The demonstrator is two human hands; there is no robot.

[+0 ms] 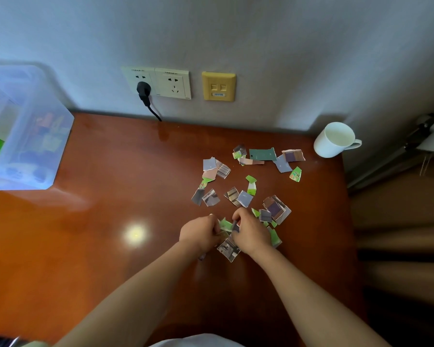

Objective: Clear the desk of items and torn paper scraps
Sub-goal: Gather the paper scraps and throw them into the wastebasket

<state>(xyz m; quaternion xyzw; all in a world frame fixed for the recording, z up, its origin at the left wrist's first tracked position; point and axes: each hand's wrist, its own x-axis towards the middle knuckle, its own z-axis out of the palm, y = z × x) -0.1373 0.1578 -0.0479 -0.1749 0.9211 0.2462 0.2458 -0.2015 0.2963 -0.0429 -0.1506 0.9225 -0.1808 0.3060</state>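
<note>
Early stage: my left hand [198,234] and right hand [251,234] pinch torn paper scraps [246,191] at the desk's [110,234] near edge (most still scattered); white mug [333,140] remains too.

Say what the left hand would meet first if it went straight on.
The left hand would likely meet the green scrap, then the right hand close behind; depth is unclear.

Left hand [199,234], right hand [252,232] bare; white garment [198,341].
</note>
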